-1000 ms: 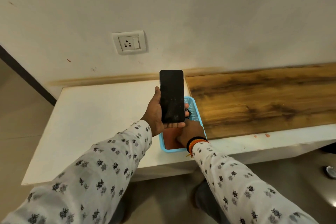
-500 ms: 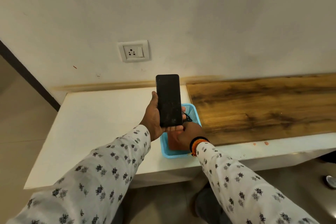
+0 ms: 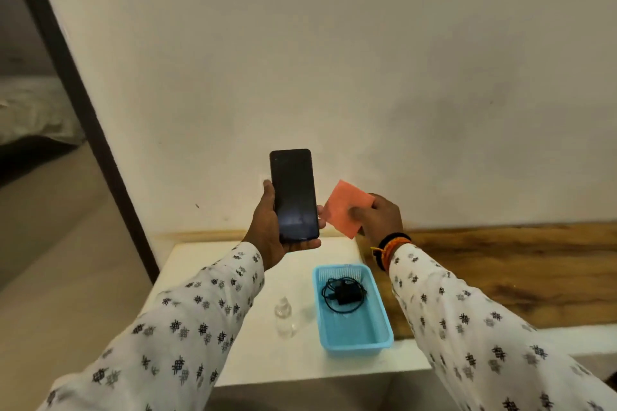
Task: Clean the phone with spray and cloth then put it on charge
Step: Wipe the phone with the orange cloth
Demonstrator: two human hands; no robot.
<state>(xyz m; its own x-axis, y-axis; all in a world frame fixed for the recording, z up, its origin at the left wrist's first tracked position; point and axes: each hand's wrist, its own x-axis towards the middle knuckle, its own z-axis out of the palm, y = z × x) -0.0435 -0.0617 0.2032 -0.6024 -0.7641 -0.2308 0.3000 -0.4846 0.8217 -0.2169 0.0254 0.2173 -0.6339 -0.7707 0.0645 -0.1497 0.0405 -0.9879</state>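
A black phone [image 3: 293, 193] stands upright in the air, screen toward me, gripped from the left side and bottom by my left hand [image 3: 267, 227]. Just to its right my right hand [image 3: 379, 218] pinches a folded orange cloth [image 3: 345, 207], whose left corner nearly touches the phone's edge. Below on the white counter [image 3: 213, 277] stands a small clear spray bottle [image 3: 283, 317]. Beside it a blue plastic basket [image 3: 354, 340] holds a black charger with its coiled cable [image 3: 344, 294]. The wall socket is hidden behind the phone and my left hand.
The white counter runs into a wooden section [image 3: 500, 270] on the right. A dark door frame [image 3: 76, 110] slants down the left, with a room beyond it. The counter's front edge drops off below the basket.
My right hand has come up out of the basket with the orange cloth. Both hands and the phone are higher, in front of the wall. The view has tilted up and left.
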